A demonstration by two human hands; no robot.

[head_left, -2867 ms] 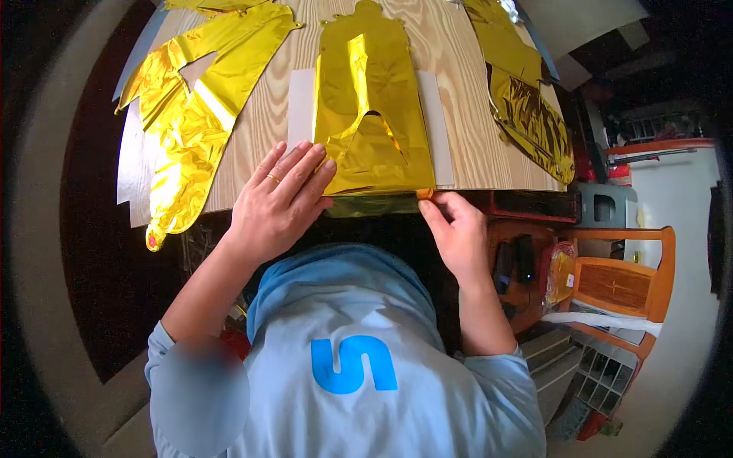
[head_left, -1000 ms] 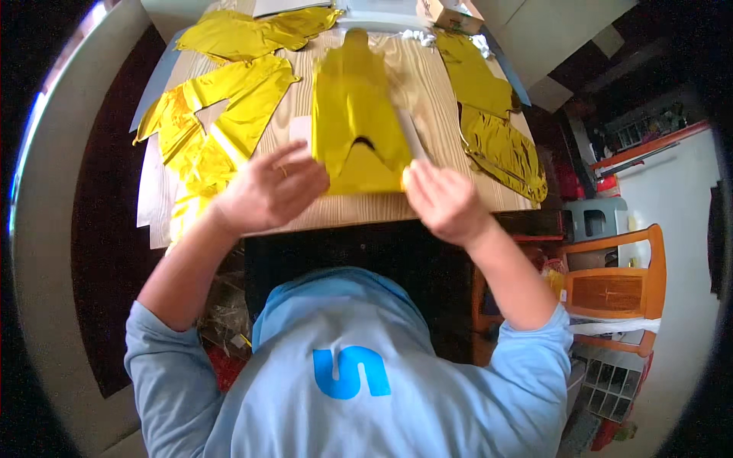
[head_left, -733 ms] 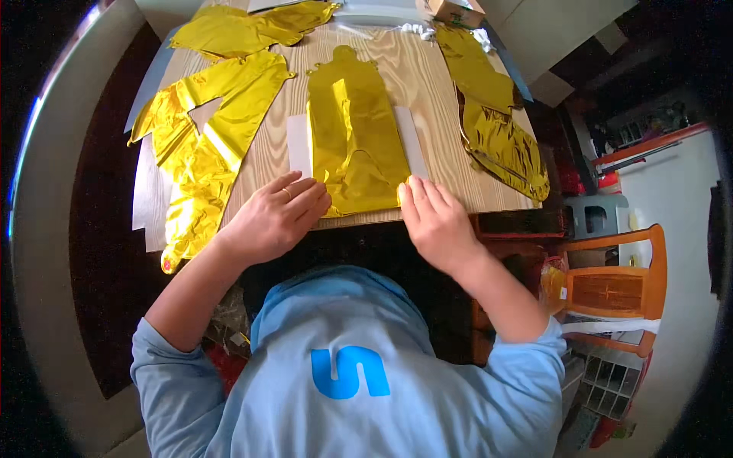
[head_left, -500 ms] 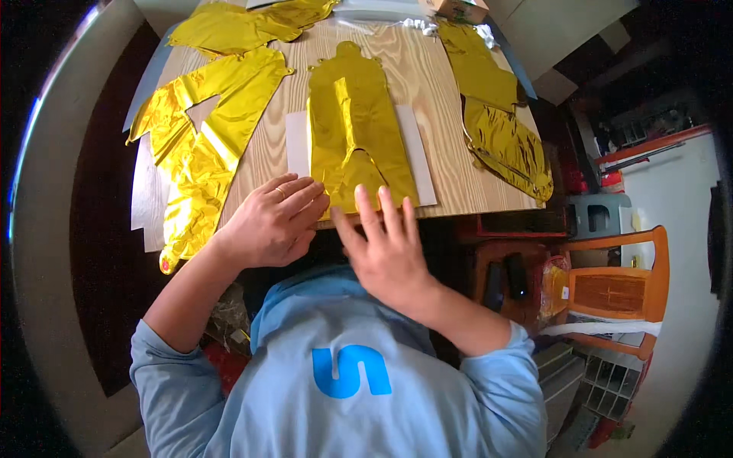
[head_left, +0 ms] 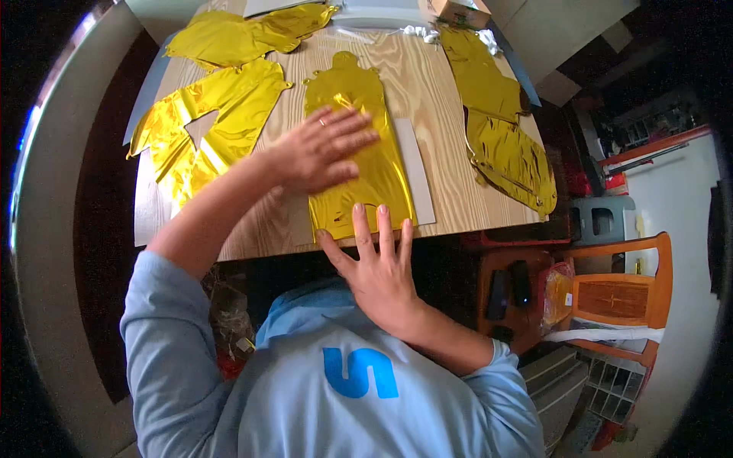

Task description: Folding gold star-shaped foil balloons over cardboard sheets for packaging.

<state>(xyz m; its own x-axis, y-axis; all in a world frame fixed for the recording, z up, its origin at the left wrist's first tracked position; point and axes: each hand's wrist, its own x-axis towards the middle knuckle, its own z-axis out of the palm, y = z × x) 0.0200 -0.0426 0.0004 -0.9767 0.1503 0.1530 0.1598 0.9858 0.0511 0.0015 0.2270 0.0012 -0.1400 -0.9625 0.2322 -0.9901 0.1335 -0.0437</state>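
Your right hand [head_left: 379, 267] sits nearest you at the counter's near edge — flat, fingers spread, gripping nothing, fingertips [head_left: 357, 214] pressing the bottom edge of the gold foil balloon [head_left: 359, 156]. Your left hand [head_left: 321, 149] lies further up the same balloon, also flat and released, palm down across its middle, a ring on 1 finger. The balloon lies deflated, lengthwise away from you, on a white sheet [head_left: 418, 172] that shows along its right side.

To do this well, I'd say: keep the right hand as the anchor at the bottom edge and stroke w/ the left from there toward the far end, so trapped air and creases go 1 way only. Use flat palms, not nails — foil like this looks easy to crease or tear. Don't let the bottom slip off the counter edge.

The counter [head_left: 427, 91] is light wood planking. To the left lie 2 more crumpled gold foil pieces [head_left: 214, 126], 1 further off [head_left: 237, 34]; to the right a long gold foil strip [head_left: 500, 126] runs toward the far corner. At the far end there's a pale tray-like thing and a small cardboard box [head_left: 458, 9], details too small to tell.

Beyond, on your right: an orange wooden chair [head_left: 618, 294] and a grey stool [head_left: 607, 221] on the floor.
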